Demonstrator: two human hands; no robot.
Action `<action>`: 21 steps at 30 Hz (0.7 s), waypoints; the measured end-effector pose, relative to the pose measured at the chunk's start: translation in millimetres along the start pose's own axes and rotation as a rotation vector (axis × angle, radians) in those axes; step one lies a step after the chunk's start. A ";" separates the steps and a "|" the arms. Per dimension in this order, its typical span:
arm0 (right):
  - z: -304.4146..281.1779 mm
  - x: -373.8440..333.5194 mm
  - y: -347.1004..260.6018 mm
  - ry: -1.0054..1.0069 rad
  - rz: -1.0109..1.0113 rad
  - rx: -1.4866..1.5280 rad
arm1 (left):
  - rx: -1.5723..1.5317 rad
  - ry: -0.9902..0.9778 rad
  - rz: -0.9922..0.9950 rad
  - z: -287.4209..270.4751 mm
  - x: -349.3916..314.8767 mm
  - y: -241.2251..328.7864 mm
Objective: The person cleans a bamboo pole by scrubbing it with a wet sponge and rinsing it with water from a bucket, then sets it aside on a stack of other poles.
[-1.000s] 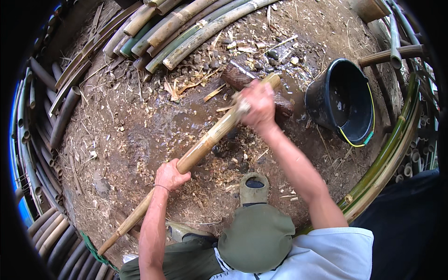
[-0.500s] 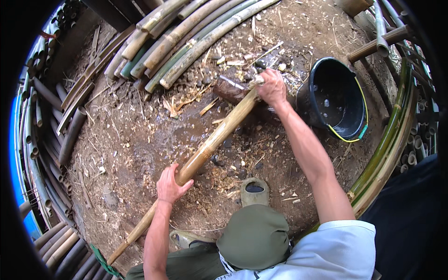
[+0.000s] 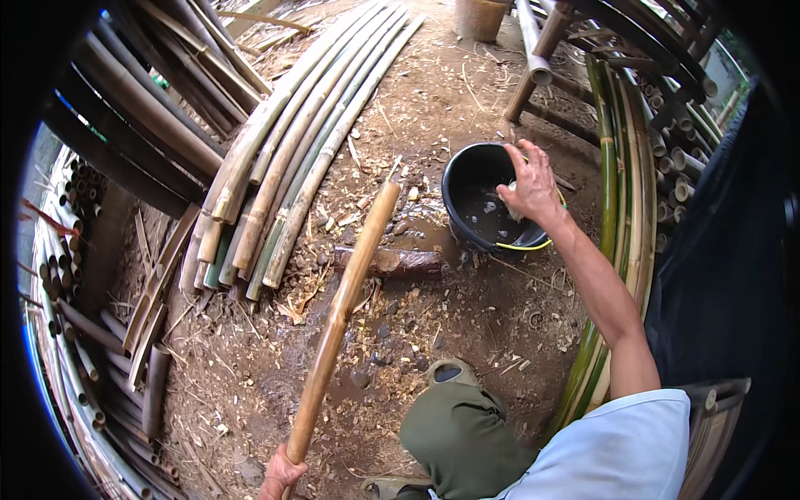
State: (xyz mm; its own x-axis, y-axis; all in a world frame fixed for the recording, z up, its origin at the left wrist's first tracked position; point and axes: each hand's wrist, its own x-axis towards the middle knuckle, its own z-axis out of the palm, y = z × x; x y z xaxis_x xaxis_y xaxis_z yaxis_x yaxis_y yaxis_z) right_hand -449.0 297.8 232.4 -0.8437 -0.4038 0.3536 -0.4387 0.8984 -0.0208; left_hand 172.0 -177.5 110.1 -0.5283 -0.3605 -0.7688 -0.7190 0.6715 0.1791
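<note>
My left hand point(image 3: 285, 473) is wrapped round the lower part of a long, wet, tan bamboo pole point(image 3: 333, 333). The pole slants up and away, its far end crossing over a short, wet brown log point(image 3: 408, 262) on the ground. Over the black bucket point(image 3: 460, 218) hangs my right hand point(image 3: 535, 187), thumb and fingers apart and curved above the water. A small pale patch shows just under its palm; whether that is an object or froth I cannot make out. The bucket holds dark water and has a yellow handle point(image 3: 525, 247).
Long bamboo poles point(image 3: 292, 167) lie stacked at the far left, with split pieces point(image 3: 158, 292) beside them. Green bamboo lengths point(image 3: 607, 192) run along the right, near a bamboo rack point(image 3: 533, 87). Wood chips and stones litter the wet dirt floor. A brown container point(image 3: 479, 18) stands at the back.
My right hand has left the pole's far end and moved right, over the bucket. My left hand has shifted down and nearer, with the pole now steeper in the picture. The view has also shifted.
</note>
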 end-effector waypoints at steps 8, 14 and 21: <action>-175.0 -66.6 -169.6 0.219 -0.470 0.248 | 0.336 0.288 0.325 -252.5 -59.8 200.5; -277.6 -146.7 -200.5 0.204 -0.440 0.242 | 0.592 0.283 0.623 -266.3 -137.4 345.8; -383.9 -228.8 -196.0 0.034 -0.194 0.138 | 0.973 0.487 1.035 -237.8 -237.8 437.2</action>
State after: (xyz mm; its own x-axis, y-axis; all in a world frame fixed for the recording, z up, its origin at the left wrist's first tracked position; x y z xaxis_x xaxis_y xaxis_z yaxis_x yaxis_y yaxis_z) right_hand -51.3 280.5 514.6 -0.7296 -0.5585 0.3948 -0.6316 0.7716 -0.0757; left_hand -124.1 47.9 517.2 -0.8362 0.4870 -0.2523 0.5259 0.8425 -0.1164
